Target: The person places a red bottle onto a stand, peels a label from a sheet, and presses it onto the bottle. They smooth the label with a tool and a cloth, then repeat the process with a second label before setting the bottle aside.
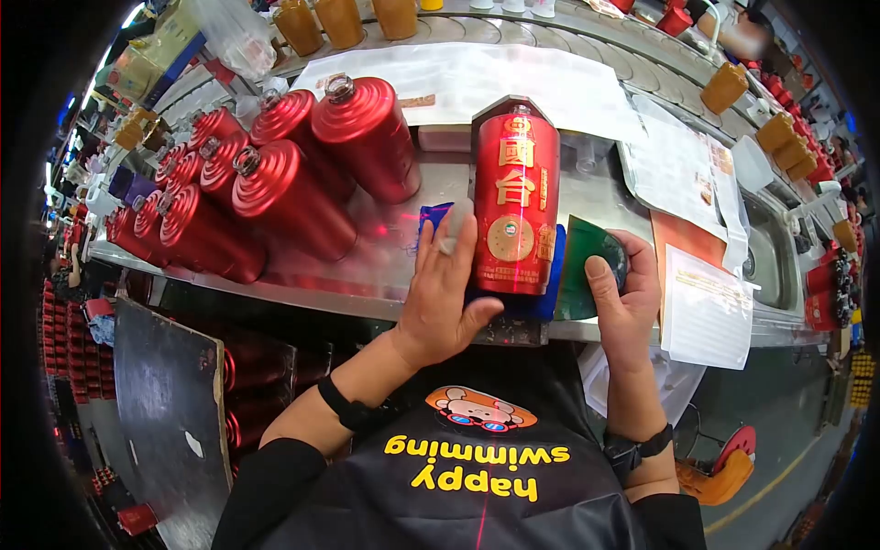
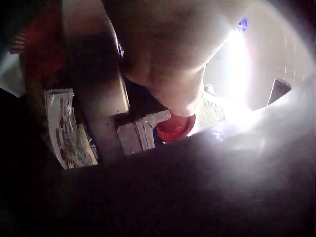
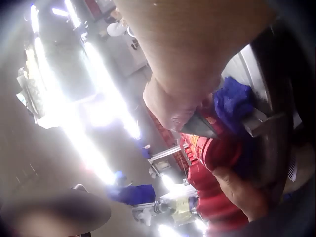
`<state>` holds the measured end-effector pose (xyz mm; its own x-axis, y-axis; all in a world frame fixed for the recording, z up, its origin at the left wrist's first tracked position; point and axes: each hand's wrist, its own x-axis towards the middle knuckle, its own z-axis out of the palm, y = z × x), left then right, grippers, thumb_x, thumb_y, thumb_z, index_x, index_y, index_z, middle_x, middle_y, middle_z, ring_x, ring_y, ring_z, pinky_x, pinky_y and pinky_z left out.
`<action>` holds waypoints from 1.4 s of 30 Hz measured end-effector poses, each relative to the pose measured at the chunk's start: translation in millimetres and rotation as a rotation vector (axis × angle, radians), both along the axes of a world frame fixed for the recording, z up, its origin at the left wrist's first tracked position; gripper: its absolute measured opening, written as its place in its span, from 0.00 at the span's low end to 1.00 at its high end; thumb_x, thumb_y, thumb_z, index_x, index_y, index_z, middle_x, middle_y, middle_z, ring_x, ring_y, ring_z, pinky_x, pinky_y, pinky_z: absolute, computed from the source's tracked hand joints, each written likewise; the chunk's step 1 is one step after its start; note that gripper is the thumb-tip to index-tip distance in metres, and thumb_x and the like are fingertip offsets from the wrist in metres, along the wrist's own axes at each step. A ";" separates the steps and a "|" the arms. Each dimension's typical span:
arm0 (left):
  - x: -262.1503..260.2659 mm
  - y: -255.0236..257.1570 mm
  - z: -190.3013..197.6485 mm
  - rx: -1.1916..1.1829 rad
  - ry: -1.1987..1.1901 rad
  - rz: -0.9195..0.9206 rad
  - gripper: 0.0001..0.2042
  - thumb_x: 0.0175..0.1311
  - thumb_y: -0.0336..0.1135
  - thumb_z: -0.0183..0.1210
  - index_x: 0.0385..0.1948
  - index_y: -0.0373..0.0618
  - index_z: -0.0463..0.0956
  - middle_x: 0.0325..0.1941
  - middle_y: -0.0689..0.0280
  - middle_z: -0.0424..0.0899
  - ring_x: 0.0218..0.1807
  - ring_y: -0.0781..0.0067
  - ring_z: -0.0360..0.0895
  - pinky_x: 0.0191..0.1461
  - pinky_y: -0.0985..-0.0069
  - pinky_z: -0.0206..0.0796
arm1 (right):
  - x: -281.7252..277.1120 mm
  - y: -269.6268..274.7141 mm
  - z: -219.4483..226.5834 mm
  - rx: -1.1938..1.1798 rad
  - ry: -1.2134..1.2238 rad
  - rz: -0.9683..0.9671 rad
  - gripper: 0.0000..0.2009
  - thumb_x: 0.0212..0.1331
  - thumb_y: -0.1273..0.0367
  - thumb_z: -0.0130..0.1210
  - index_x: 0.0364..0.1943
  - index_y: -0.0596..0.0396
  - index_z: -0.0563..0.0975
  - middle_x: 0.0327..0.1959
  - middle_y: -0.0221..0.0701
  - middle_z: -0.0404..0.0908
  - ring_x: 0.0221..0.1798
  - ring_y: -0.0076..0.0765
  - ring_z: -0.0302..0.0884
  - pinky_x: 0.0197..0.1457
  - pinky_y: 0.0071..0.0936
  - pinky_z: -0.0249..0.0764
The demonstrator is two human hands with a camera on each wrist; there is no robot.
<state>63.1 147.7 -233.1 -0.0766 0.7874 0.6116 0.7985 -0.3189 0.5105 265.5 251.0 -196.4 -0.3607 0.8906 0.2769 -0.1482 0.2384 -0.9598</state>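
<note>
A red bottle (image 1: 515,206) with gold characters and a round gold emblem lies in a dark holder (image 1: 541,108) in the middle of the head view, neck pointing away. My left hand (image 1: 445,298) rests along its left side, fingers straight, with pale covers on some fingertips. Between thumb and fingers, my right hand (image 1: 631,302) pinches a flat green scraper (image 1: 579,266) just right of the bottle's lower end. Blue cloth (image 1: 553,284) shows under and beside the bottle. In the right wrist view, the bottle's red base (image 3: 222,153) appears between both hands.
Several plain red bottles (image 1: 293,197) stand grouped on the metal worktop (image 1: 385,266) at the left. White sheets (image 1: 568,87) lie behind the holder, and label papers (image 1: 701,302) at the right near a sink (image 1: 775,247). A conveyor (image 1: 513,32) with brown objects runs along the back.
</note>
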 end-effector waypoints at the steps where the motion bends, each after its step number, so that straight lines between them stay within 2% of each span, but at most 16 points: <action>1: 2.1 -2.6 2.8 0.022 0.061 -0.024 0.38 0.70 0.56 0.50 0.71 0.33 0.53 0.70 0.43 0.65 0.74 0.39 0.57 0.77 0.44 0.33 | -2.0 0.0 4.8 0.053 -0.042 -0.028 0.16 0.64 0.71 0.61 0.52 0.61 0.71 0.41 0.29 0.79 0.41 0.19 0.74 0.46 0.17 0.72; 4: 5.2 -8.9 3.6 0.053 0.176 -0.084 0.34 0.71 0.56 0.48 0.69 0.36 0.59 0.70 0.45 0.66 0.75 0.40 0.55 0.77 0.44 0.31 | -6.1 0.0 8.1 0.189 -0.175 0.028 0.15 0.63 0.72 0.61 0.50 0.61 0.72 0.39 0.29 0.80 0.39 0.18 0.74 0.44 0.17 0.71; 6: -5.3 -9.7 -1.7 0.034 0.179 -0.105 0.32 0.71 0.56 0.47 0.67 0.38 0.63 0.70 0.46 0.67 0.75 0.41 0.54 0.77 0.43 0.30 | -6.6 -1.2 6.8 0.107 -0.166 0.020 0.14 0.63 0.71 0.61 0.49 0.61 0.73 0.37 0.28 0.79 0.38 0.18 0.73 0.43 0.18 0.72; 10: -21.5 -0.3 4.4 0.013 0.167 -0.179 0.29 0.72 0.58 0.43 0.66 0.47 0.68 0.68 0.56 0.71 0.77 0.45 0.53 0.78 0.44 0.26 | -2.1 4.3 -2.0 -0.101 0.006 0.009 0.15 0.64 0.71 0.61 0.50 0.61 0.72 0.40 0.27 0.78 0.41 0.18 0.73 0.46 0.18 0.71; 11: -24.0 6.5 15.3 -0.007 0.175 -0.176 0.28 0.72 0.59 0.41 0.63 0.51 0.71 0.67 0.62 0.74 0.76 0.48 0.54 0.78 0.46 0.25 | -0.8 4.9 -1.8 -0.120 0.008 0.009 0.15 0.64 0.71 0.60 0.50 0.61 0.71 0.41 0.27 0.78 0.41 0.18 0.73 0.46 0.18 0.71; 14: -39.1 37.1 44.5 0.017 0.355 -0.281 0.28 0.72 0.60 0.41 0.62 0.52 0.73 0.66 0.64 0.75 0.74 0.52 0.58 0.79 0.48 0.27 | 0.5 7.0 -4.1 -0.132 0.016 0.009 0.15 0.64 0.72 0.60 0.51 0.61 0.71 0.41 0.28 0.77 0.42 0.18 0.73 0.47 0.18 0.71; 18: -47.6 81.3 58.3 -0.015 0.254 -0.285 0.27 0.72 0.62 0.39 0.57 0.55 0.78 0.58 0.66 0.81 0.71 0.58 0.63 0.79 0.51 0.26 | 5.6 8.8 1.9 -0.097 -0.046 -0.024 0.14 0.64 0.73 0.58 0.51 0.61 0.71 0.41 0.29 0.77 0.43 0.20 0.73 0.48 0.21 0.71; 23: -56.0 117.7 66.6 0.052 0.205 -0.236 0.27 0.73 0.60 0.40 0.57 0.54 0.78 0.53 0.65 0.84 0.69 0.57 0.64 0.78 0.51 0.27 | 33.9 14.9 7.6 0.007 -0.182 -0.111 0.16 0.64 0.71 0.56 0.55 0.61 0.72 0.41 0.33 0.79 0.45 0.25 0.74 0.50 0.24 0.72; 24: -53.4 118.5 69.5 0.051 0.188 -0.238 0.27 0.73 0.59 0.40 0.57 0.52 0.78 0.52 0.65 0.84 0.69 0.57 0.64 0.78 0.50 0.27 | 43.7 14.9 15.4 0.077 -0.256 -0.123 0.16 0.65 0.73 0.53 0.56 0.62 0.71 0.47 0.37 0.80 0.47 0.27 0.76 0.51 0.26 0.73; 26: -49.8 111.5 69.1 0.061 0.211 -0.226 0.26 0.74 0.57 0.42 0.58 0.50 0.77 0.54 0.64 0.83 0.70 0.57 0.64 0.78 0.50 0.27 | 61.9 18.1 17.4 0.024 -0.139 -0.130 0.15 0.63 0.79 0.48 0.54 0.62 0.73 0.56 0.42 0.79 0.51 0.33 0.78 0.54 0.27 0.73; 28: -45.0 99.6 63.3 0.063 0.165 -0.230 0.26 0.74 0.55 0.43 0.58 0.44 0.76 0.58 0.61 0.81 0.71 0.57 0.62 0.78 0.52 0.31 | 98.9 36.3 6.3 0.380 -0.376 -0.241 0.17 0.56 0.85 0.45 0.49 0.61 0.77 0.63 0.46 0.74 0.58 0.44 0.77 0.59 0.32 0.73; 29: -43.3 91.2 58.1 0.049 0.106 -0.231 0.27 0.74 0.55 0.43 0.58 0.43 0.76 0.59 0.60 0.80 0.71 0.57 0.62 0.78 0.53 0.32 | 120.0 43.6 8.4 0.540 -0.607 -0.343 0.18 0.49 0.86 0.45 0.42 0.60 0.80 0.64 0.48 0.72 0.62 0.53 0.73 0.62 0.36 0.72; 30: -40.1 83.4 53.4 0.034 0.047 -0.227 0.27 0.74 0.55 0.42 0.58 0.41 0.76 0.61 0.59 0.79 0.71 0.57 0.62 0.78 0.54 0.33 | 143.3 50.7 3.3 0.515 -0.738 -0.380 0.18 0.49 0.86 0.45 0.41 0.60 0.81 0.64 0.47 0.72 0.64 0.56 0.70 0.65 0.40 0.70; 34: -31.2 62.9 42.9 0.064 0.046 -0.202 0.29 0.75 0.56 0.42 0.60 0.38 0.74 0.62 0.57 0.77 0.72 0.54 0.60 0.78 0.57 0.36 | 222.5 86.1 -36.3 0.459 -1.193 -0.526 0.19 0.55 0.83 0.48 0.48 0.56 0.82 0.63 0.45 0.73 0.67 0.52 0.68 0.69 0.39 0.66; 39: -20.9 45.4 42.5 0.047 0.158 -0.149 0.29 0.75 0.57 0.41 0.61 0.38 0.73 0.63 0.56 0.76 0.72 0.53 0.61 0.77 0.55 0.39 | 209.1 88.4 -33.7 0.428 -1.381 -0.385 0.18 0.56 0.79 0.53 0.51 0.52 0.82 0.61 0.45 0.75 0.65 0.52 0.69 0.69 0.38 0.66; 42: -19.2 41.0 41.8 0.041 0.149 -0.141 0.29 0.75 0.56 0.42 0.61 0.38 0.73 0.64 0.54 0.75 0.71 0.51 0.61 0.77 0.55 0.40 | 213.2 96.2 -34.2 0.463 -1.211 -0.259 0.16 0.58 0.75 0.56 0.51 0.52 0.82 0.60 0.45 0.75 0.65 0.50 0.69 0.68 0.37 0.66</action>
<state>43.8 188.6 -191.3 0.1262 0.7580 0.6399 0.8106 -0.4507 0.3740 478.7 347.2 -230.7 -0.4284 0.8817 0.1979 0.8391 0.4694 -0.2749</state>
